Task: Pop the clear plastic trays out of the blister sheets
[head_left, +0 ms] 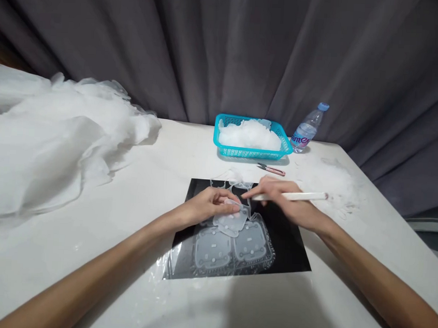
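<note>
My left hand (212, 205) pinches a small translucent, rounded piece of sheet (234, 218) between thumb and fingers, above a black mat (286, 249). My right hand (281, 195) is wrapped round a white pen-shaped tool (301, 196), its rear end pointing right and its tip close to the held piece. I cannot make out the tip. On the mat below lie two more rounded translucent panels, a left one (212, 249) and a right one (252, 240), with small marks and ragged clear edging. Thin clear scraps lie at the mat's far edge, partly behind my hands.
A blue basket (252, 152) of white, flimsy material stands at the back, with pink-handled thread snips (272, 170) before it and a water bottle (307, 129) beside it. A large white sheer heap (60, 137) covers the left. Clear scraps (337, 186) lie at right.
</note>
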`<state>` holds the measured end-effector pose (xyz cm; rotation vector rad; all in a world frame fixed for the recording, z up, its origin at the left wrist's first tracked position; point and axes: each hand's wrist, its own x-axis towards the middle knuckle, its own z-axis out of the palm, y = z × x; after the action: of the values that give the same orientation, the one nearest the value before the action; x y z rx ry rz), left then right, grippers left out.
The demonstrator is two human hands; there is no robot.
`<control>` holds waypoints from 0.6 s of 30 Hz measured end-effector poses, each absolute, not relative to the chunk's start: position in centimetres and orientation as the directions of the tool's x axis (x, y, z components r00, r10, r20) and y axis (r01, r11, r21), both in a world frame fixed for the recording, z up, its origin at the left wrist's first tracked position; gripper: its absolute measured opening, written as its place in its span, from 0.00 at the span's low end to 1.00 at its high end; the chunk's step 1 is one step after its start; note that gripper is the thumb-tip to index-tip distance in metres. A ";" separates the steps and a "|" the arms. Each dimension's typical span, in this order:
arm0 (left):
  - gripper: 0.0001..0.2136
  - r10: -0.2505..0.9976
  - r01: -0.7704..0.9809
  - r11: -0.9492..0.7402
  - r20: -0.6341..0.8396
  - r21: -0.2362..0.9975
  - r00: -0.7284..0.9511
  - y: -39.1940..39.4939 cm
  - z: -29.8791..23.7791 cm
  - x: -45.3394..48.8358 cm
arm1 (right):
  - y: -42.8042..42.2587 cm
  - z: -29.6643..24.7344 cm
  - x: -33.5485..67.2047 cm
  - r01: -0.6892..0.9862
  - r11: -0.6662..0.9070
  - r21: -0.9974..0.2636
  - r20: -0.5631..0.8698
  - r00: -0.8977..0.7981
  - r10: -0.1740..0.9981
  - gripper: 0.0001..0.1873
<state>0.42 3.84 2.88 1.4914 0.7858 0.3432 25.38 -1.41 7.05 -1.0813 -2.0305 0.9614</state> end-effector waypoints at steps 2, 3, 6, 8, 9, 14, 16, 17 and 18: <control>0.19 0.662 0.262 0.068 -0.240 0.963 0.710 3.8 2.6 0.4 | -0.6 6.4 26.3 0.572 0.477 -0.667 0.346 -0.328 0.879 0.32; 0.19 0.661 0.266 0.056 -0.235 0.962 0.712 3.8 2.5 0.4 | -0.3 6.0 26.6 0.630 0.493 -0.600 0.394 -0.304 0.867 0.32; 0.19 0.650 0.255 0.044 -0.221 0.966 0.727 3.7 2.1 0.4 | -0.1 4.5 26.6 0.637 0.541 -0.548 0.351 -0.412 0.841 0.24; 0.19 0.652 0.230 0.052 -0.208 0.972 0.729 3.7 2.1 0.4 | -0.4 3.9 26.1 0.582 0.552 -0.596 0.233 -0.533 0.813 0.20; 0.19 0.657 0.216 0.056 -0.199 0.975 0.728 3.6 2.1 0.4 | -0.6 3.8 25.8 0.564 0.542 -0.623 0.174 -0.575 0.799 0.18; 0.17 0.699 0.168 0.045 -0.151 0.985 0.699 3.2 2.5 0.4 | -0.8 4.2 25.7 0.507 0.378 -0.774 0.032 -0.565 0.824 0.20; 0.17 0.717 0.171 0.039 -0.147 0.985 0.681 3.0 2.6 0.4 | -0.5 4.2 25.8 0.424 0.290 -0.858 0.008 -0.553 0.833 0.20; 0.18 0.729 0.181 0.028 -0.144 0.983 0.669 2.9 2.6 0.4 | -0.4 4.1 25.8 0.371 0.235 -0.898 -0.010 -0.553 0.833 0.20; 0.18 0.747 0.199 0.007 -0.137 0.980 0.651 2.8 2.6 0.4 | -0.3 3.9 25.8 0.316 0.180 -0.932 -0.027 -0.554 0.832 0.21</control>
<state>0.36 2.81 2.56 1.5401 0.8146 0.5128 25.76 -0.31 3.95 -1.0758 -1.9642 1.3645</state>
